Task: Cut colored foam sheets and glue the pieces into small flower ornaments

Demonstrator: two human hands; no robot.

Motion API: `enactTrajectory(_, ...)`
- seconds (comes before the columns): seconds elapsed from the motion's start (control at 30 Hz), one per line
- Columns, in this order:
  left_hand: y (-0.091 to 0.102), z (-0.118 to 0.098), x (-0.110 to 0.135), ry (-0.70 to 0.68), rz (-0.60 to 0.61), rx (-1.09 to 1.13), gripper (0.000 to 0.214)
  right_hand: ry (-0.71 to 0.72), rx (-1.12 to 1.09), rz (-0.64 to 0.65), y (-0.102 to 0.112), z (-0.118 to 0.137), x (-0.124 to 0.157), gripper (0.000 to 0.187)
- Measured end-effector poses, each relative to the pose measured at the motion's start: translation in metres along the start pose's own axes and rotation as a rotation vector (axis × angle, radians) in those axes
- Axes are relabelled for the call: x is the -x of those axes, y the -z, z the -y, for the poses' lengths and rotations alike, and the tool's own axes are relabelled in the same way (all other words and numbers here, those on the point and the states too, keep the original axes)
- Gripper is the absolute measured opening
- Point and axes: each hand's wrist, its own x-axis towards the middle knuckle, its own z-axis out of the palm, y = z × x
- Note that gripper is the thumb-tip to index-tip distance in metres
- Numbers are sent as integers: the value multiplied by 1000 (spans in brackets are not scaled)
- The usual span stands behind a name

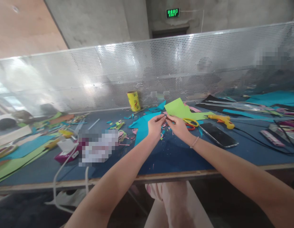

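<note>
My left hand and my right hand meet fingertip to fingertip above the table. Both are closed in a pinch around something too small to make out. Under and beside the left hand lies blue paper. Just beyond the fingers is a sheet of light green paper. Scissors with yellow and red handles rest against the right hand's far side, their blades out of sight. Small paper scraps are scattered below the hands.
A yellow glue gun with a black cord and a phone lie to the right. A yellow can-shaped container stands by the perforated metal screen. At left are a purple power strip with white cable and coloured paper.
</note>
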Motion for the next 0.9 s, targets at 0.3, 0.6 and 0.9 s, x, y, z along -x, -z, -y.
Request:
enactTrajectory(0.3,2,1,0,-47,23,-72,24,53,66,53,-7,-2,1,39)
enactTrajectory(0.6,2,1,1,-178,42,-226,23,-18,14,77,-11,5,3,50)
enactTrajectory(0.9,3,0,4,-209,55,-293,21,-22,-39,123,-7,10,3,46)
